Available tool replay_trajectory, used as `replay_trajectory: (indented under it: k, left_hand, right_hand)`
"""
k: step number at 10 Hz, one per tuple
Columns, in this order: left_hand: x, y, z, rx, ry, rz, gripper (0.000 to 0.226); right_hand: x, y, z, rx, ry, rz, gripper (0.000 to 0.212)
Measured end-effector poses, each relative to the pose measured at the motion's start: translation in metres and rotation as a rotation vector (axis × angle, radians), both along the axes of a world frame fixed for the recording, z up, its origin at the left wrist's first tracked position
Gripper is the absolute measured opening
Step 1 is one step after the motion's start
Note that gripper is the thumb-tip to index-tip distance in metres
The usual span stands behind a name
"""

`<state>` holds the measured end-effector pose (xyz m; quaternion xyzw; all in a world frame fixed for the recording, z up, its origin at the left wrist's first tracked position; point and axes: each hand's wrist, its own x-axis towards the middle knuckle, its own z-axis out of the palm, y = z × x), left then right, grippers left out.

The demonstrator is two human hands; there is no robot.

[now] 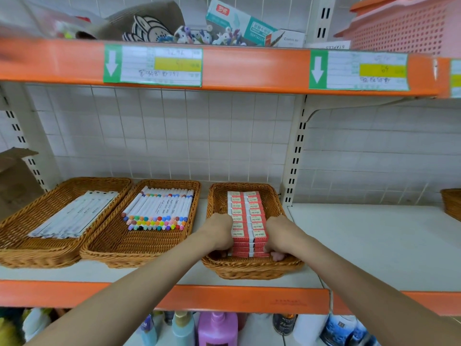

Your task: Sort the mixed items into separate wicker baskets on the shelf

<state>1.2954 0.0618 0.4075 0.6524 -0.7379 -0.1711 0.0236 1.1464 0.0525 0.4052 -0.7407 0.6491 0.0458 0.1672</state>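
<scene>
With the red boxes (pixel 247 221) stacked lengthwise front-to-back in the right wicker basket (pixel 249 269), my left hand (pixel 219 232) and right hand (pixel 279 233) clasp the stack's near end from either side.

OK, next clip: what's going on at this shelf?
A person is sorting stationery into wicker baskets. Both hands, left and right, clasp the sides of a stack of red boxes in the right basket. The middle basket holds markers; the left basket holds white packets.
</scene>
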Motion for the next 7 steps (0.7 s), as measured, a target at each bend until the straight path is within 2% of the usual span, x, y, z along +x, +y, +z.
replay_trajectory:
  k: [1, 2, 4, 5, 6, 7]
  left_hand:
    - [0.0, 0.0, 0.004, -0.012, -0.065, -0.011, 0.024]
    - [-0.003, -0.001, 0.008, -0.081, -0.191, -0.068, 0.03]
    - [-0.004, 0.009, 0.004, -0.302, -0.4, -0.219, 0.055]
    - [0.004, 0.014, 0.004, -0.457, -0.475, -0.297, 0.05]
    - [0.021, 0.023, 0.004, -0.486, -0.455, -0.301, 0.052]
    - [0.04, 0.036, 0.003, -0.428, -0.416, -0.284, 0.052]
  right_hand:
    - [0.001, 0.003, 0.004, -0.013, -0.003, 0.005, 0.021]
    - [0.002, 0.005, 0.009, -0.132, 0.054, 0.077, 0.019]
    - [0.003, 0.021, 0.008, -0.259, 0.184, 0.135, 0.062]
    - [0.002, 0.03, 0.012, -0.315, 0.197, 0.214, 0.064]
    - [0.014, 0.043, 0.013, -0.317, 0.202, 0.277, 0.066]
    - [0.03, 0.058, 0.012, -0.269, 0.152, 0.308, 0.066]
